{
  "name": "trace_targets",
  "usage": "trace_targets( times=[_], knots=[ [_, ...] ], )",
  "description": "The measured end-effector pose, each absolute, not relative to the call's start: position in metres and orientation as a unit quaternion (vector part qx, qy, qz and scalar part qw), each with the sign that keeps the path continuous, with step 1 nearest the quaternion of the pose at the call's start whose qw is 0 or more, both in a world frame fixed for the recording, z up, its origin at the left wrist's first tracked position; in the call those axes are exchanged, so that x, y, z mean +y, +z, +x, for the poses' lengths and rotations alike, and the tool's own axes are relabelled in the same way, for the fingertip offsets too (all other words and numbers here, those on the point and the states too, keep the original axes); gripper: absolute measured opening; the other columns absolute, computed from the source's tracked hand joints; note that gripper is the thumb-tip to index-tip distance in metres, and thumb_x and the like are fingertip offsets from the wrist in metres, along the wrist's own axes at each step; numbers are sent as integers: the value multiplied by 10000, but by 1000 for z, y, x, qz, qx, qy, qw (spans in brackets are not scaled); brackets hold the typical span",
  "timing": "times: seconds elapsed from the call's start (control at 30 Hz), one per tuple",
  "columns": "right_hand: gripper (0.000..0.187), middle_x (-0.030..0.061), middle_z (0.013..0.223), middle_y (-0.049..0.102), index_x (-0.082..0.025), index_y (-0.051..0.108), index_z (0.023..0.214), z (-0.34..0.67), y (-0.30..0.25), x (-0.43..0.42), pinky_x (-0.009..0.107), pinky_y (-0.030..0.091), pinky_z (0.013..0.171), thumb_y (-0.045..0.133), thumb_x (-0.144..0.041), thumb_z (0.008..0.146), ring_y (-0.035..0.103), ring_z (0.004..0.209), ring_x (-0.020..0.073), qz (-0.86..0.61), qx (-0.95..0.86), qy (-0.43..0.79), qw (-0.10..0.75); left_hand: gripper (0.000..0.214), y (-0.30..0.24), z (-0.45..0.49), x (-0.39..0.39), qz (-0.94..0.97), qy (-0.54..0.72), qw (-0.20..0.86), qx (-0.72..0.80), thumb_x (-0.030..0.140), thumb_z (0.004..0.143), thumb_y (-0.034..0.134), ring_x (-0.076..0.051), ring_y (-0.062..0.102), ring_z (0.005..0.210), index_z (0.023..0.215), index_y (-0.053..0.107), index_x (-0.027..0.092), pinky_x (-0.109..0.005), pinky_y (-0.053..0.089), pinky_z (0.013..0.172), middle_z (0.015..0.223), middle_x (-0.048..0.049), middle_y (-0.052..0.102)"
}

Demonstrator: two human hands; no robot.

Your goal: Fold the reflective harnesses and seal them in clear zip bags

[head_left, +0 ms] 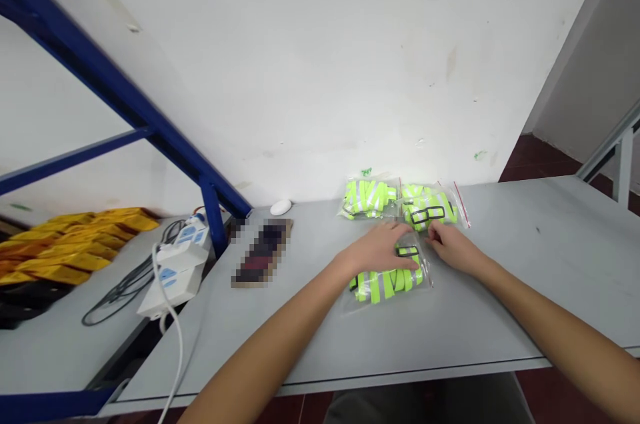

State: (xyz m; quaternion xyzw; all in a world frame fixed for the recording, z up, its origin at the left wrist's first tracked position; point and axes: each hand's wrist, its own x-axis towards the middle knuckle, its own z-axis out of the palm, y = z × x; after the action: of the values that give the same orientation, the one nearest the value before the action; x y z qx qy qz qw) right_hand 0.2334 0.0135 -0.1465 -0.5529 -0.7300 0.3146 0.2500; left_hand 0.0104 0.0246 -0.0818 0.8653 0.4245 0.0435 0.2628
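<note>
My left hand [383, 249] lies across a clear plastic bag [383, 287] of folded fluorescent yellow-green reflective strap with a black buckle. Its fingers stretch over the upper part of the bag, thumb apart from them, and cover some of the contents. At the bag's upper right corner, my right hand [453, 247] is closed, fingertips pinched at the bag's edge; the exact grip is partly hidden. Just beyond both hands, against the wall, are two similar items: a bagged reflective strap [370, 199] on the left and a bagged strap with black buckles [430, 206] on the right.
The grey tabletop [525, 277] meets a white wall. To the left are a blurred-out flat object [263, 254], a white oval object [281, 208], and a blue metal frame [175, 144]. Farther left sit white power strips [175, 271] with cables and a pile of yellow packages [75, 244].
</note>
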Motion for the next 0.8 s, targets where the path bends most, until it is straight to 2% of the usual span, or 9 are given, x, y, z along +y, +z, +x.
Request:
trace_targets(
  times=[0.07, 0.13, 0.23, 0.33, 0.43, 0.5, 0.57, 0.7, 0.8],
  knots=[
    [101, -23, 653, 547, -222, 454, 796, 234, -142, 11, 267, 342, 528, 452, -278, 881, 463, 566, 150, -552, -719, 340, 248, 778, -96, 12, 25, 830, 44, 315, 458, 705, 682, 614, -304, 607, 1037, 1320, 484, 279, -309, 455, 721, 1204, -87, 627],
    [163, -6, 721, 612, -216, 521, 865, 231, -136, 6, 278, 406, 558, 435, -342, 921, 533, 613, 158, -526, -720, 385, 239, 775, -107, 12, 21, 788, 76, 334, 512, 721, 657, 618, -295, 637, 926, 1267, 520, 253, -285, 427, 622, 1106, -89, 663],
    [262, 14, 851, 640, -229, 607, 943, 220, -126, -5, 303, 463, 647, 451, -439, 938, 585, 747, 178, -460, -731, 439, 247, 562, -113, 10, 12, 751, 139, 326, 557, 655, 652, 655, -239, 608, 736, 1000, 616, 216, -265, 356, 544, 873, -47, 665],
    [230, 48, 998, 621, -232, 626, 989, 201, -125, -16, 330, 475, 756, 569, -431, 890, 583, 919, 210, -437, -730, 410, 327, 375, -108, 6, 4, 728, 188, 349, 560, 554, 682, 674, -168, 506, 626, 791, 569, 211, -249, 295, 514, 722, 14, 571],
    [176, 72, 1097, 589, -243, 645, 976, 187, -128, -25, 338, 479, 804, 564, -381, 902, 567, 1025, 222, -429, -714, 387, 396, 361, -101, -1, 2, 690, 216, 473, 504, 508, 720, 681, -140, 488, 656, 902, 568, 217, -232, 323, 539, 768, 29, 545],
    [165, 72, 1090, 594, -252, 660, 941, 183, -130, -26, 352, 471, 841, 530, -351, 926, 561, 1049, 222, -426, -714, 360, 424, 443, -98, -5, 4, 634, 225, 572, 470, 487, 732, 696, -149, 537, 727, 1071, 564, 233, -229, 383, 592, 821, 16, 579],
    [172, 65, 1039, 625, -250, 660, 905, 185, -129, -23, 371, 453, 869, 508, -323, 941, 567, 1030, 220, -425, -721, 326, 440, 500, -99, -8, 8, 561, 235, 648, 458, 503, 748, 688, -170, 584, 783, 1148, 568, 226, -242, 426, 634, 855, -17, 619],
    [173, 35, 912, 693, -242, 636, 889, 193, -115, -9, 391, 411, 838, 483, -273, 963, 589, 913, 207, -400, -775, 260, 414, 449, -101, -7, 11, 475, 271, 717, 432, 559, 802, 622, -182, 611, 799, 1040, 655, 180, -254, 453, 641, 906, -68, 653],
    [195, 30, 928, 715, -240, 640, 907, 194, -90, 0, 405, 366, 842, 457, -216, 972, 572, 948, 210, -348, -845, 176, 367, 381, -97, -6, 8, 487, 334, 697, 406, 505, 804, 660, -173, 604, 839, 1024, 668, 195, -241, 456, 666, 924, -49, 657]
  ],
)
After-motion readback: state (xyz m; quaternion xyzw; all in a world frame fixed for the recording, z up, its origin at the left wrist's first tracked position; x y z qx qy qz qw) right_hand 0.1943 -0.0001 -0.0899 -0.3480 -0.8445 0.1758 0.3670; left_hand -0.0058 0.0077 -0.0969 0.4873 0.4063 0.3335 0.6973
